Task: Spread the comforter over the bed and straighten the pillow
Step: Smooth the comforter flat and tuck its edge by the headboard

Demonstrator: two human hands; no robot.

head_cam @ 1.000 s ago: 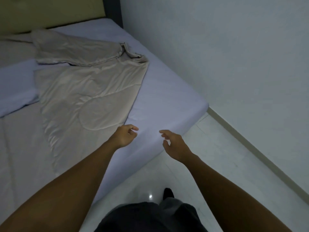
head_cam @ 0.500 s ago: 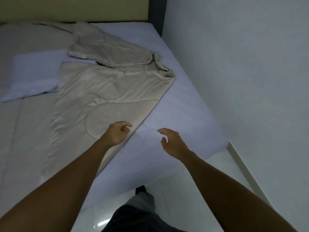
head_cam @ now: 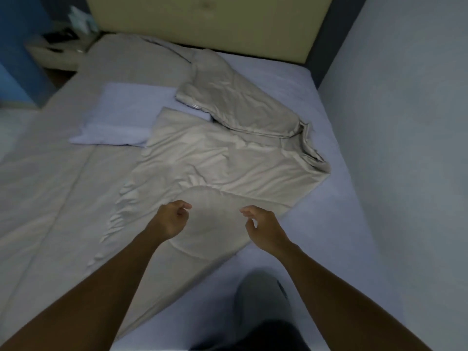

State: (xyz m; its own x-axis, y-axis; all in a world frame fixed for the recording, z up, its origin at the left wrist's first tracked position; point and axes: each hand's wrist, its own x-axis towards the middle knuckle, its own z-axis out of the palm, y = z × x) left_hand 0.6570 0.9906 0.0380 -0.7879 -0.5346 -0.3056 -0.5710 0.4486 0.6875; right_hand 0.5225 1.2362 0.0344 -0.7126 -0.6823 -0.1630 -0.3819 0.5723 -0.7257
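A beige comforter [head_cam: 215, 160] lies rumpled and folded back on the bed [head_cam: 336, 219], which has a pale lilac sheet bare along its right side. A lilac pillow [head_cam: 124, 120] rests askew on the left half, its right end under the comforter's fold. My left hand [head_cam: 169, 220] hovers over the comforter's near part with fingers curled and holds nothing. My right hand [head_cam: 263, 229] hovers beside it, fingers apart and empty. A knee in grey cloth [head_cam: 260, 295] rests on the mattress near the bottom.
A beige padded headboard [head_cam: 202, 24] stands at the far end. A white bedside table [head_cam: 55, 51] with small items sits at the far left by a blue wall. A pale wall [head_cam: 410, 122] runs close along the bed's right side.
The view has swung left and moved over the bed, so the floor is gone and the headboard shows. Both hands have shifted from the mattress corner to above the comforter.
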